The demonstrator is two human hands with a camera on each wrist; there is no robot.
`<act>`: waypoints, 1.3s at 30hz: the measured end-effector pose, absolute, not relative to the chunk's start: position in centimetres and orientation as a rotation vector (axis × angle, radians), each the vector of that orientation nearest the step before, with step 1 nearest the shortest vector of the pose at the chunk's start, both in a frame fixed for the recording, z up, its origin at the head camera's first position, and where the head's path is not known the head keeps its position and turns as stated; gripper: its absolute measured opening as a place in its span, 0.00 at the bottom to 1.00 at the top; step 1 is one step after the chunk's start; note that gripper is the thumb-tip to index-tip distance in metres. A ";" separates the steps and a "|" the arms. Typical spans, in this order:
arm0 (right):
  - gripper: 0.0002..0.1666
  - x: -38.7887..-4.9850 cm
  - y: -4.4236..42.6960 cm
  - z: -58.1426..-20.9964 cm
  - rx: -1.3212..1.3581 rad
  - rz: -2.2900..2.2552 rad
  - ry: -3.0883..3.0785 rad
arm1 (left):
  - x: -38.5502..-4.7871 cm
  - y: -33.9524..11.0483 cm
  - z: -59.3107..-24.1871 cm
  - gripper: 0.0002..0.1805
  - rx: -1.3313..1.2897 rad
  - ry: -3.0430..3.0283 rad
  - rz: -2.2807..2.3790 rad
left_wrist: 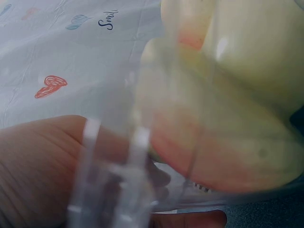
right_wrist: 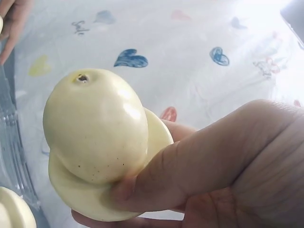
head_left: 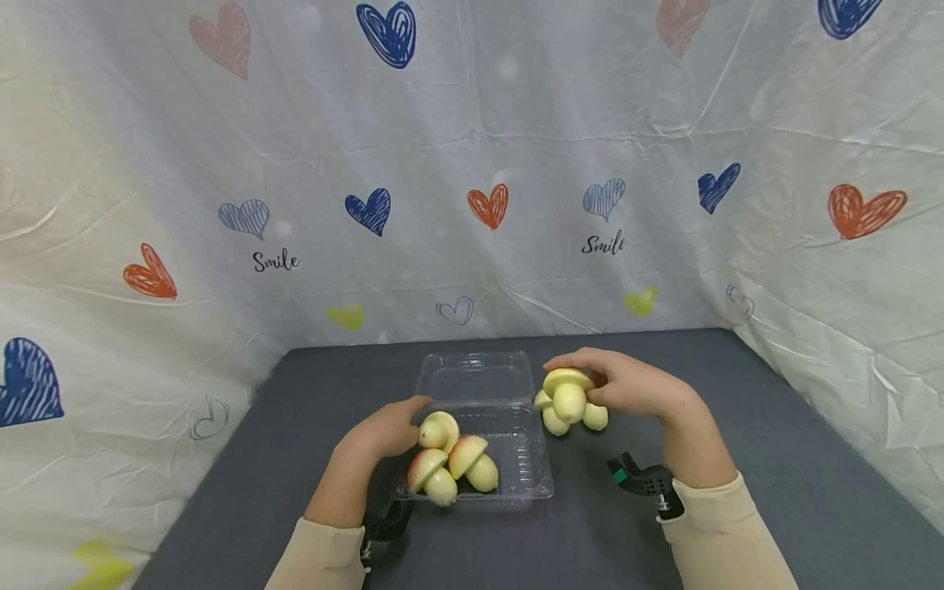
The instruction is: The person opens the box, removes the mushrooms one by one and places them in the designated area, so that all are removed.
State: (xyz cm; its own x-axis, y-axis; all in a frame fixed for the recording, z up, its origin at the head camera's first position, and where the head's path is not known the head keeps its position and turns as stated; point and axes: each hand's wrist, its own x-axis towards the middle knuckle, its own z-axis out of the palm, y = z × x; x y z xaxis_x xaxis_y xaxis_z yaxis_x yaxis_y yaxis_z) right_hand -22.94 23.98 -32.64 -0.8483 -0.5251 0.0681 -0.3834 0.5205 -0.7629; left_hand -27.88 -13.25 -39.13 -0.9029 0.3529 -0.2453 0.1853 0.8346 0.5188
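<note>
A clear plastic clamshell container (head_left: 516, 459) lies with its lid (head_left: 475, 377) folded back. Three pale yellow toy mushrooms, their caps partly blushed red, sit in its left half; one is a front mushroom (head_left: 441, 485). My left hand (head_left: 379, 430) grips the container's left side near the hinge, beside the rear mushroom (head_left: 433, 434); the plastic partly blurs its fingers in the left wrist view. Right of the container, my right hand (head_left: 627, 381) pinches a toy mushroom (right_wrist: 95, 126) by its cap, thumb on the underside, stem facing the camera.
More pale mushrooms (head_left: 595, 416) lie on the dark grey table (head_left: 605, 524) below the right hand, partly hidden by the held one. A white curtain (head_left: 413, 270) with printed hearts hangs behind and along both sides. Black straps (head_left: 649, 479) circle both wrists.
</note>
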 end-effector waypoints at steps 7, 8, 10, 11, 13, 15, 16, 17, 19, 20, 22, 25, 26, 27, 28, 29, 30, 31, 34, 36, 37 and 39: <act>0.38 -23.1 24.5 -32.6 -0.744 -1.241 2.609 | -27.8 -13.3 -39.1 0.36 0.409 2.680 0.721; 0.37 -23.1 24.6 -32.6 -0.721 -1.238 2.615 | -27.8 -13.3 -39.1 0.37 0.406 2.679 0.723; 0.37 -23.2 24.8 -32.6 -0.673 -1.228 2.629 | -27.8 -13.3 -39.2 0.37 0.402 2.677 0.727; 0.37 -23.2 25.0 -32.6 -0.654 -1.222 2.638 | -27.8 -13.3 -39.2 0.37 0.402 2.676 0.729; 0.36 -23.3 25.3 -32.6 -0.616 -1.207 2.656 | -27.8 -13.3 -39.2 0.36 0.405 2.678 0.728; 0.36 -23.3 25.6 -32.6 -0.592 -1.204 2.665 | -27.8 -13.2 -39.3 0.36 0.405 2.680 0.727; 0.36 -23.4 25.7 -32.6 -0.585 -1.201 2.672 | -27.8 -13.2 -39.3 0.36 0.405 2.680 0.728; 0.36 -23.4 25.9 -32.6 -0.585 -1.205 2.673 | -27.8 -13.3 -39.3 0.36 0.406 2.682 0.725; 0.36 -23.6 26.1 -32.7 -0.568 -1.211 2.677 | -27.8 -13.3 -39.3 0.36 0.406 2.682 0.723; 0.36 -23.6 26.2 -32.7 -0.557 -1.214 2.681 | -27.8 -13.3 -39.3 0.36 0.403 2.683 0.723; 0.36 -23.7 26.4 -32.9 -0.536 -1.205 2.699 | -27.7 -13.3 -39.2 0.36 0.405 2.681 0.726; 0.37 -23.9 26.7 -33.0 -0.500 -1.183 2.735 | -27.7 -13.3 -39.0 0.36 0.407 2.671 0.740; 0.37 -24.0 26.8 -33.0 -0.491 -1.171 2.751 | -27.7 -13.3 -38.9 0.36 0.408 2.670 0.743; 0.37 -24.0 26.8 -33.1 -0.483 -1.161 2.766 | -27.7 -13.2 -38.9 0.36 0.406 2.668 0.746; 0.37 -24.1 26.9 -33.1 -0.472 -1.153 2.779 | -27.7 -13.2 -38.9 0.36 0.405 2.670 0.745; 0.37 -24.2 27.0 -33.2 -0.470 -1.141 2.794 | -27.7 -13.2 -38.8 0.36 0.405 2.671 0.743; 0.36 -24.2 27.0 -33.2 -0.459 -1.131 2.806 | -27.7 -13.2 -38.9 0.36 0.405 2.674 0.739; 0.36 -24.3 27.1 -33.3 -0.449 -1.118 2.818 | -27.7 -13.2 -38.9 0.36 0.406 2.677 0.734; 0.34 -24.5 27.2 -33.5 -0.407 -1.097 2.838 | -27.8 -13.2 -39.0 0.36 0.400 2.678 0.731; 0.34 -24.6 27.3 -33.6 -0.372 -1.082 2.847 | -27.9 -13.3 -39.1 0.36 0.396 2.679 0.727; 0.34 -24.6 27.3 -33.6 -0.360 -1.075 2.852 | -27.9 -13.3 -39.2 0.36 0.395 2.679 0.725; 0.34 -24.6 27.3 -33.7 -0.341 -1.066 2.860 | -27.9 -13.2 -39.3 0.36 0.394 2.681 0.719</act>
State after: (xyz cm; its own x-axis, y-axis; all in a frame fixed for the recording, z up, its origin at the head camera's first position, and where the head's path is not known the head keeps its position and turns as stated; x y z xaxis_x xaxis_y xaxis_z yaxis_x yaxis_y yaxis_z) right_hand -24.56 27.34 -33.74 -0.9729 -0.2311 0.0118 -0.1824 0.7347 -0.6534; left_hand -27.88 -13.24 -39.25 -0.9051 0.3459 -0.2472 0.1759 0.8339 0.5231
